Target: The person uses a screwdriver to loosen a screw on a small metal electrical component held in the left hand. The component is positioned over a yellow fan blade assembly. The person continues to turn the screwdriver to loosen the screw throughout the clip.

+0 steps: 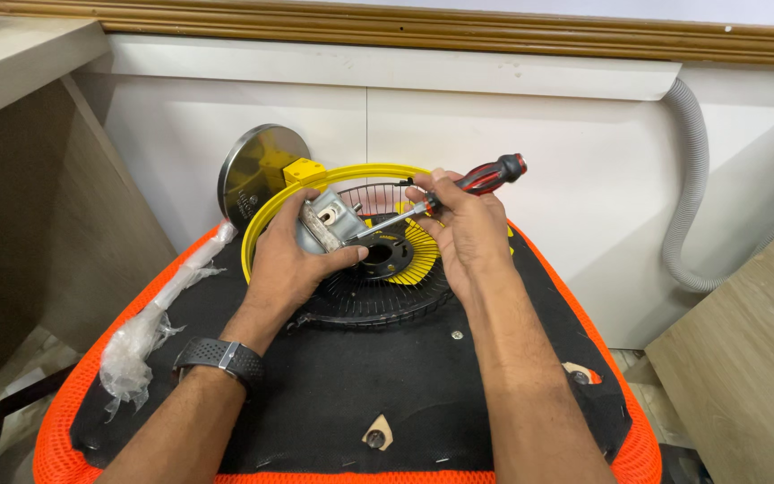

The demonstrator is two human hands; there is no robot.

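- left hand [290,260] gripping the small silver fan motor [326,220], holding it over the hub of the black wire fan guard [378,287]
- right hand [460,229] wrapped round the red-and-black screwdriver [459,190], tip at the motor body
- guard with yellow rim [262,224] lies on the orange-edged black mesh seat [342,394]
- progress: motor looks partly free of the guard, screw work ongoing; can't tell how many screws are left
- round metal base [257,170] and plastic-wrapped rod [159,309] off to the side, untouched
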